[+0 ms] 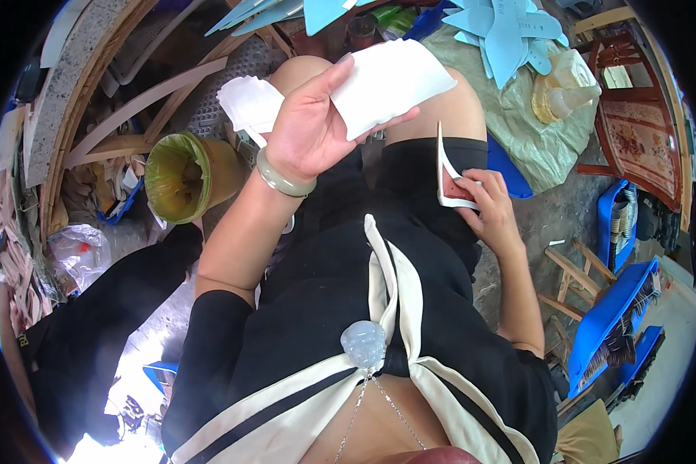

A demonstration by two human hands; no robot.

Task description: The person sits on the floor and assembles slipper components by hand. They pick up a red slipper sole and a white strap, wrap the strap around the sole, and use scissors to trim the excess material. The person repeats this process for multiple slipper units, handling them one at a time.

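My left hand (pixel 311 131), with a pale bangle (pixel 284 176) at its wrist, is raised over my lap. Its thumb and fingers hold a white sheet-like piece (pixel 394 85), its face turned up. A second white piece or stack with a wavy edge (pixel 250 102) shows behind that hand, near my left knee; what supports it is hidden. My right hand (pixel 489 203) is by my right thigh, its fingers closed on a curved white piece with a reddish-brown inner face (pixel 455 185). One narrow end of this piece points upward.
A bin with a yellow-green liner (pixel 179 178) stands to the left. Light-blue flat templates (pixel 503 31) lie at the far right near a yellowish squeeze bottle (pixel 557 97). Blue trays (pixel 612 329), a wooden frame (pixel 572 274) and a red-brown chair (pixel 634 116) are on the right.
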